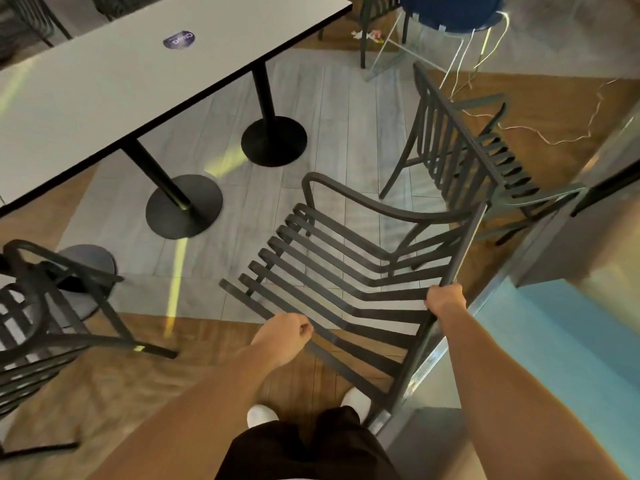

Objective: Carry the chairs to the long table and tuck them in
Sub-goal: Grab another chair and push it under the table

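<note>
open floor (pixel 346 133) beside long table (pixel 138 81) | pedestal bases (pixel 273 140) beneath | second chair (pixel 467 150) right

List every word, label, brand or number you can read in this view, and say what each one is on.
Round dark sticker on the long table: light lettering shows, seen upside down and too blurred to read with any certainty.
Chairs, floor and the blue object at the top: no text visible.
Nothing else in view carries readable writing.
</note>
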A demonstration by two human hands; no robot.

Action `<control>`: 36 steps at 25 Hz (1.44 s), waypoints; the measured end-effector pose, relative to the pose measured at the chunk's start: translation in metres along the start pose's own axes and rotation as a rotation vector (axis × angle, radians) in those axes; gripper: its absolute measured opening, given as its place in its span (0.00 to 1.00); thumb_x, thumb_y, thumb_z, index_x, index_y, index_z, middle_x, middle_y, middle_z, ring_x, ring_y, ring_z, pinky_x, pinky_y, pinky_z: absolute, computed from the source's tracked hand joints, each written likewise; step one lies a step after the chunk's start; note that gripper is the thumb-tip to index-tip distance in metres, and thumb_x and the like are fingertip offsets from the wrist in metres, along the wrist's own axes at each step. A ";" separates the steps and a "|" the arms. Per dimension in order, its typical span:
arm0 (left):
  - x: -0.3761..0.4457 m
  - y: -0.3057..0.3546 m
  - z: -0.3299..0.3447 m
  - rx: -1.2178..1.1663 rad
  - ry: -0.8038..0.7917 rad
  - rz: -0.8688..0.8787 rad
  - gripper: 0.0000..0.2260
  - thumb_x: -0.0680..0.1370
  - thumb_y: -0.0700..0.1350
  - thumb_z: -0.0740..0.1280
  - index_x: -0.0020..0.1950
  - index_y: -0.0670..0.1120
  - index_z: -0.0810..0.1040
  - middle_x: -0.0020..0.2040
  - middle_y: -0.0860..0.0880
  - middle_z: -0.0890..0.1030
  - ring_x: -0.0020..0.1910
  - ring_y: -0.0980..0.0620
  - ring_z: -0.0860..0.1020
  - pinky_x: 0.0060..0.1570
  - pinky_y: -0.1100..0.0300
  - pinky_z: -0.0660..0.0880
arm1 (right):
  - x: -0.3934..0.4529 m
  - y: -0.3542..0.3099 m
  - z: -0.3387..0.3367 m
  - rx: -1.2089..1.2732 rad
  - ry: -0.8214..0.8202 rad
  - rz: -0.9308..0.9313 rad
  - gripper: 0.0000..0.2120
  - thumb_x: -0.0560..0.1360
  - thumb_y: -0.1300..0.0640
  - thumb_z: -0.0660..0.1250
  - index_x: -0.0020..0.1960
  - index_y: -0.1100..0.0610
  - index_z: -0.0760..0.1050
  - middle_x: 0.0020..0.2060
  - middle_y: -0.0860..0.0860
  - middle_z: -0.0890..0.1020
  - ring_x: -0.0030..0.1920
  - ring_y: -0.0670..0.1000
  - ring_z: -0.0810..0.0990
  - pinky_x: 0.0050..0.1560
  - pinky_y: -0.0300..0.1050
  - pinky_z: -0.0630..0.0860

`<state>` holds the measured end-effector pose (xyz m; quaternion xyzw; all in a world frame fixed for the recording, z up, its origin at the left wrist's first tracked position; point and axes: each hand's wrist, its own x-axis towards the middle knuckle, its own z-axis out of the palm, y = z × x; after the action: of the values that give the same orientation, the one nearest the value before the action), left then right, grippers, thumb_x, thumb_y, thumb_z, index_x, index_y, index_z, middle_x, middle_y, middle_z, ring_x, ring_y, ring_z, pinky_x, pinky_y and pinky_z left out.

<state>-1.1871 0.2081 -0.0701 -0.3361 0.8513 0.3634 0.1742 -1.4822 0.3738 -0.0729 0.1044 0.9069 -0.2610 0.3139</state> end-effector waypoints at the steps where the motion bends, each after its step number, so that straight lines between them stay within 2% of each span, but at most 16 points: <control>1: -0.004 -0.003 -0.005 0.005 -0.003 0.010 0.12 0.86 0.49 0.61 0.61 0.48 0.83 0.47 0.52 0.84 0.44 0.56 0.82 0.51 0.59 0.80 | -0.013 0.002 0.009 0.004 0.000 0.008 0.20 0.82 0.60 0.60 0.72 0.64 0.64 0.64 0.63 0.76 0.62 0.65 0.77 0.57 0.53 0.75; 3: -0.012 -0.009 -0.016 0.025 -0.001 0.028 0.12 0.86 0.48 0.60 0.57 0.47 0.83 0.44 0.51 0.83 0.41 0.54 0.82 0.47 0.57 0.80 | -0.037 0.007 0.030 0.023 -0.005 0.027 0.20 0.81 0.61 0.61 0.71 0.65 0.65 0.64 0.64 0.76 0.61 0.65 0.77 0.54 0.53 0.75; 6: -0.025 -0.021 -0.030 0.040 0.019 0.026 0.12 0.85 0.49 0.59 0.56 0.47 0.82 0.40 0.53 0.81 0.39 0.54 0.80 0.39 0.60 0.74 | -0.073 0.012 0.062 0.035 -0.050 0.059 0.19 0.80 0.62 0.61 0.69 0.68 0.65 0.61 0.65 0.77 0.59 0.64 0.78 0.50 0.52 0.74; 10: -0.044 -0.042 -0.038 0.008 0.021 0.007 0.10 0.85 0.50 0.60 0.53 0.51 0.81 0.41 0.53 0.81 0.40 0.53 0.80 0.42 0.56 0.78 | -0.120 0.021 0.111 0.093 -0.131 0.060 0.17 0.80 0.61 0.63 0.65 0.69 0.71 0.57 0.62 0.80 0.49 0.58 0.77 0.47 0.50 0.74; 12: -0.057 -0.054 -0.041 -0.003 0.026 0.000 0.10 0.85 0.51 0.60 0.49 0.54 0.78 0.39 0.54 0.80 0.38 0.54 0.80 0.39 0.58 0.74 | -0.147 0.023 0.137 0.132 -0.161 0.073 0.16 0.81 0.62 0.63 0.66 0.67 0.69 0.57 0.61 0.80 0.52 0.59 0.79 0.48 0.48 0.74; 14: -0.070 -0.067 -0.043 -0.012 0.036 -0.013 0.11 0.85 0.51 0.59 0.48 0.52 0.78 0.39 0.52 0.81 0.38 0.53 0.80 0.39 0.56 0.76 | -0.174 0.027 0.163 0.141 -0.189 0.091 0.18 0.80 0.60 0.64 0.68 0.66 0.68 0.57 0.63 0.80 0.55 0.61 0.80 0.49 0.50 0.76; 17: -0.086 -0.081 -0.043 -0.020 0.056 -0.062 0.12 0.85 0.51 0.60 0.51 0.49 0.81 0.40 0.50 0.82 0.38 0.51 0.80 0.42 0.53 0.79 | -0.202 0.033 0.194 0.046 -0.272 0.029 0.23 0.79 0.52 0.65 0.67 0.67 0.71 0.58 0.63 0.80 0.56 0.60 0.80 0.47 0.48 0.73; 19: -0.092 -0.084 -0.041 -0.017 0.077 -0.086 0.12 0.85 0.50 0.60 0.52 0.49 0.82 0.42 0.49 0.83 0.39 0.51 0.80 0.43 0.53 0.79 | -0.213 0.034 0.200 -0.002 -0.320 -0.026 0.26 0.79 0.46 0.67 0.66 0.66 0.73 0.58 0.61 0.81 0.57 0.59 0.81 0.49 0.47 0.75; 21: -0.099 -0.086 -0.037 -0.024 0.085 -0.094 0.11 0.84 0.50 0.60 0.52 0.49 0.82 0.44 0.49 0.83 0.41 0.51 0.80 0.46 0.52 0.80 | -0.227 0.030 0.190 -0.070 -0.350 -0.120 0.26 0.79 0.42 0.66 0.63 0.64 0.76 0.56 0.59 0.82 0.54 0.58 0.81 0.51 0.47 0.75; 23: -0.104 -0.086 -0.033 -0.042 0.078 -0.095 0.11 0.84 0.50 0.60 0.53 0.49 0.82 0.47 0.49 0.84 0.44 0.51 0.81 0.50 0.52 0.80 | -0.236 0.027 0.170 -0.248 -0.367 -0.253 0.23 0.81 0.41 0.63 0.57 0.61 0.78 0.50 0.56 0.83 0.46 0.53 0.80 0.46 0.44 0.74; 25: -0.105 -0.087 -0.029 -0.068 0.065 -0.088 0.12 0.84 0.51 0.60 0.56 0.50 0.82 0.50 0.50 0.84 0.48 0.51 0.81 0.53 0.53 0.79 | -0.239 0.028 0.146 -0.454 -0.298 -0.414 0.21 0.82 0.41 0.61 0.53 0.60 0.77 0.45 0.53 0.82 0.39 0.48 0.78 0.39 0.43 0.72; 27: -0.104 -0.085 -0.026 -0.102 0.044 -0.078 0.12 0.84 0.50 0.60 0.54 0.49 0.82 0.49 0.50 0.83 0.48 0.51 0.81 0.52 0.54 0.78 | -0.240 0.026 0.126 -0.673 -0.132 -0.624 0.20 0.82 0.41 0.60 0.58 0.58 0.75 0.48 0.53 0.82 0.46 0.51 0.81 0.42 0.43 0.75; 29: -0.104 -0.081 -0.021 -0.152 0.019 -0.082 0.12 0.84 0.50 0.60 0.53 0.50 0.82 0.48 0.50 0.84 0.47 0.51 0.81 0.51 0.55 0.79 | -0.228 0.025 0.116 -0.813 -0.027 -0.852 0.22 0.82 0.40 0.60 0.65 0.56 0.71 0.57 0.54 0.80 0.60 0.55 0.80 0.53 0.47 0.78; 31: -0.103 -0.075 -0.018 -0.150 0.000 -0.081 0.11 0.83 0.52 0.63 0.57 0.50 0.83 0.51 0.51 0.84 0.48 0.54 0.81 0.52 0.57 0.79 | -0.209 0.023 0.113 -0.904 -0.101 -1.048 0.26 0.80 0.39 0.63 0.69 0.56 0.69 0.65 0.53 0.76 0.69 0.55 0.72 0.66 0.50 0.74; 32: -0.102 -0.072 -0.016 -0.137 -0.015 -0.075 0.12 0.83 0.53 0.64 0.59 0.50 0.83 0.52 0.51 0.83 0.48 0.55 0.80 0.52 0.59 0.79 | -0.198 0.021 0.112 -0.966 -0.167 -1.107 0.27 0.80 0.40 0.64 0.71 0.55 0.69 0.67 0.53 0.74 0.71 0.54 0.70 0.69 0.51 0.71; 36: -0.092 -0.067 -0.011 -0.096 -0.080 -0.079 0.14 0.81 0.55 0.68 0.63 0.50 0.82 0.52 0.50 0.82 0.50 0.51 0.81 0.53 0.54 0.80 | -0.157 0.014 0.108 -1.195 -0.280 -1.147 0.25 0.80 0.47 0.68 0.72 0.55 0.68 0.70 0.52 0.72 0.70 0.54 0.70 0.71 0.50 0.67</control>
<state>-1.0749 0.2064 -0.0465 -0.3626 0.8114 0.4098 0.2057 -1.2990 0.3235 -0.0524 -0.5902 0.7577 0.1334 0.2445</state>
